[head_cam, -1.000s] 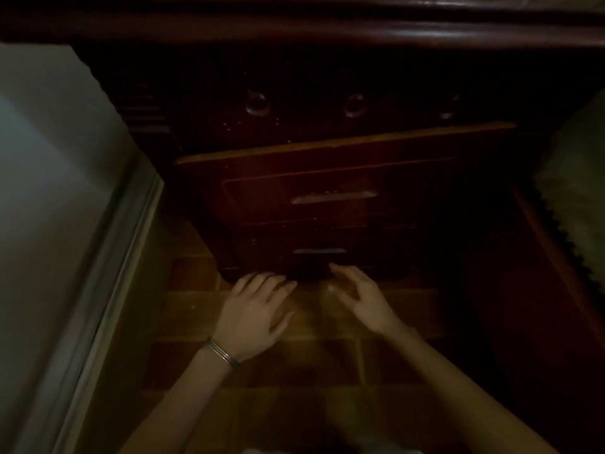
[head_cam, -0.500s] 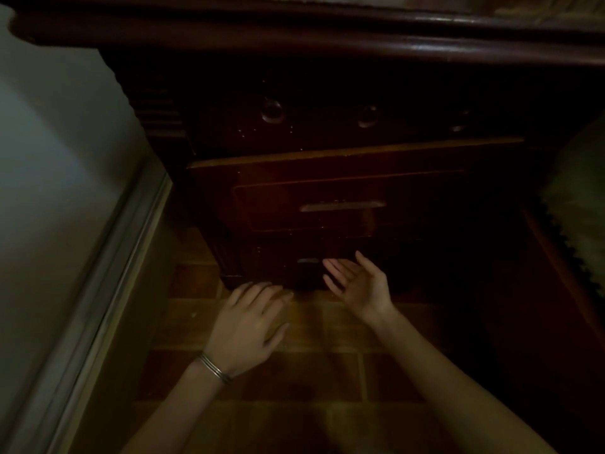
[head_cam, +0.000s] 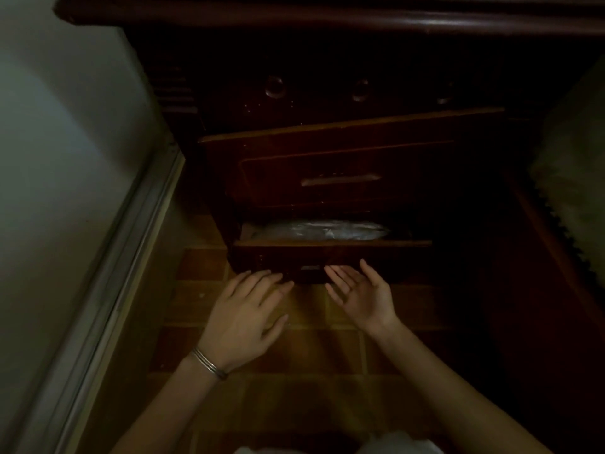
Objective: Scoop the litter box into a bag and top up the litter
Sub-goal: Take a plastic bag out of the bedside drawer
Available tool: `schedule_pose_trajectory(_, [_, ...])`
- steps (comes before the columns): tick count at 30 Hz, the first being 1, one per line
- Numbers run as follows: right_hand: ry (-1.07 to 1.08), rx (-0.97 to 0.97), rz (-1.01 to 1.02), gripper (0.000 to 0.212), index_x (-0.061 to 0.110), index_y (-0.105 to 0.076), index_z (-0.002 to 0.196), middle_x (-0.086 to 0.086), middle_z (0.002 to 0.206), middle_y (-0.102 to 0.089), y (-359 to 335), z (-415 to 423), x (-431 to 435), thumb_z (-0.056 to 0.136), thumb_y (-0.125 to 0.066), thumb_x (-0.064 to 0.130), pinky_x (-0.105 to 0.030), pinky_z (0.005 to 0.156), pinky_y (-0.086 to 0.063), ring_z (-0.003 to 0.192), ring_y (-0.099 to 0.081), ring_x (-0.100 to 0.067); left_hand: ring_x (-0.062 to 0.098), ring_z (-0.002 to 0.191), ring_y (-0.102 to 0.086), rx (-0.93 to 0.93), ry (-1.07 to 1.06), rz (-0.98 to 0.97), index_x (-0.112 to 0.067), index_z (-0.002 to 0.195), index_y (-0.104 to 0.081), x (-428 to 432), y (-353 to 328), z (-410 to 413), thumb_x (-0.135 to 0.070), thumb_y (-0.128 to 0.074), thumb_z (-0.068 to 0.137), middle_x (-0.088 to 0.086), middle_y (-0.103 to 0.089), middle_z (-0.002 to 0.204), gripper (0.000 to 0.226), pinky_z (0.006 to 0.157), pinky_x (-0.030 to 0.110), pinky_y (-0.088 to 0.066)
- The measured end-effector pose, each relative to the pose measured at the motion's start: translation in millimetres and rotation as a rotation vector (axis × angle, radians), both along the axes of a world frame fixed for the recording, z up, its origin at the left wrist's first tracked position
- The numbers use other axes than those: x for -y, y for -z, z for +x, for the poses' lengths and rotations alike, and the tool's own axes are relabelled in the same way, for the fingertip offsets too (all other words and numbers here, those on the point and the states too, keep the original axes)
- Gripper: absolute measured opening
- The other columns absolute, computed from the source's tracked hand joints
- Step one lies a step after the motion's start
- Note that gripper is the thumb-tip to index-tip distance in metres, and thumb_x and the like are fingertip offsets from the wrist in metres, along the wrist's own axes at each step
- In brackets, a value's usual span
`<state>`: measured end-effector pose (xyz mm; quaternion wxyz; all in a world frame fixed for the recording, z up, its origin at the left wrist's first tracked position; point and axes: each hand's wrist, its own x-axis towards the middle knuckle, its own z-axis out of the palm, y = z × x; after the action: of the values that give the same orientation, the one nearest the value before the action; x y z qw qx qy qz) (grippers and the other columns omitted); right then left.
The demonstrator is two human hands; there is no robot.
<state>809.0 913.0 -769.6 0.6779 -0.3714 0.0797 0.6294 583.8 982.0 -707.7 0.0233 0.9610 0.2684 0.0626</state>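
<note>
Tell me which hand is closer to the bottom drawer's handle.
Right. The right hand, palm up, has its fingertips just below the bottom drawer's handle. The left hand, palm down, reaches the drawer front left of the handle, slightly farther off.

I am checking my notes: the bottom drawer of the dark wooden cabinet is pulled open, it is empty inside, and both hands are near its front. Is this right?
Not quite. The head view shows the bottom drawer open, but crumpled clear plastic lies inside. The left hand and right hand are near its front.
</note>
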Motion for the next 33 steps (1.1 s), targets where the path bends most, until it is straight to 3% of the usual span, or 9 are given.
schedule_pose_trajectory(12, [-0.065,-0.025,-0.027,0.053,0.001,-0.052,0.12,-0.015,0.126,-0.059,5.4,-38.8,88.1,0.079,-0.061,0.034,-0.042,0.098,-0.042,0.114,-0.059,-0.025,0.018,0.114,-0.053,0.04,-0.004,0.043,-0.022,0.125,-0.054,44.2,-7.8,-17.5,-0.046,-0.041,0.086,0.0,-0.059,0.121,0.048,0.101,0.036,-0.035])
schedule_pose_trajectory(17, [-0.114,0.036,-0.067,0.047,0.003,-0.057,0.114,-0.014,0.124,-0.061,-2.3,-48.7,102.1,0.079,-0.059,0.034,-0.04,0.098,-0.041,0.116,-0.057,-0.023,0.017,0.11,-0.055,0.02,-0.015,0.042,-0.021,0.124,-0.056,52.1,-3.9,-21.5,-0.046,-0.041,0.085,0.0,-0.061,0.118,0.049,0.098,0.037,-0.04])
schedule_pose_trajectory(21, [-0.438,0.267,-0.095,0.048,0.008,-0.052,0.123,-0.011,0.121,-0.063,-24.5,-41.0,110.8,0.079,-0.06,0.025,-0.032,0.091,-0.048,0.114,-0.058,-0.02,0.018,0.106,-0.057,0.031,-0.022,0.041,-0.02,0.122,-0.058,49.6,-2.4,-22.9,-0.045,-0.041,0.085,0.0,-0.062,0.114,0.048,0.095,0.037,-0.043])
schedule_pose_trajectory(24, [-0.654,0.468,0.04,0.042,0.013,-0.058,0.122,-0.008,0.121,-0.064,-53.0,-24.5,115.2,0.082,-0.062,0.022,-0.027,0.092,-0.05,0.116,-0.057,-0.021,0.018,0.107,-0.057,0.042,-0.026,0.036,-0.018,0.119,-0.06,43.2,-3.1,-20.3,-0.044,-0.04,0.086,0.0,-0.062,0.114,0.046,0.093,0.036,-0.043])
schedule_pose_trajectory(27, [-0.665,0.84,0.174,0.035,0.026,-0.061,0.117,0.004,0.118,-0.065,-86.7,-9.5,97.9,0.082,-0.062,0.031,-0.017,0.087,-0.048,0.112,-0.059,-0.013,0.019,0.107,-0.058,0.051,-0.021,0.021,-0.018,0.118,-0.061,34.7,-3.6,-13.5,-0.044,-0.039,0.087,0.001,-0.063,0.115,0.046,0.093,0.037,-0.044])
schedule_pose_trajectory(30, [-0.606,1.229,0.173,0.036,0.035,-0.057,0.114,0.016,0.114,-0.064,-99.9,2.2,60.6,0.079,-0.063,0.036,-0.01,0.084,-0.047,0.11,-0.057,0.001,0.018,0.108,-0.058,0.054,-0.024,0.002,-0.018,0.119,-0.06,27.1,-3.4,-6.8,-0.044,-0.04,0.087,0.0,-0.062,0.116,0.046,0.093,0.036,-0.045])
schedule_pose_trajectory(33, [-0.676,1.599,0.086,0.046,0.026,-0.052,0.124,0.012,0.126,-0.053,-86.0,14.1,19.0,0.082,-0.066,0.033,-0.013,0.096,-0.04,0.118,-0.049,-0.002,0.018,0.108,-0.058,0.058,-0.024,-0.026,-0.018,0.118,-0.06,19.6,-0.1,-2.0,-0.046,-0.04,0.087,-0.001,-0.062,0.116,0.046,0.093,0.036,-0.046])
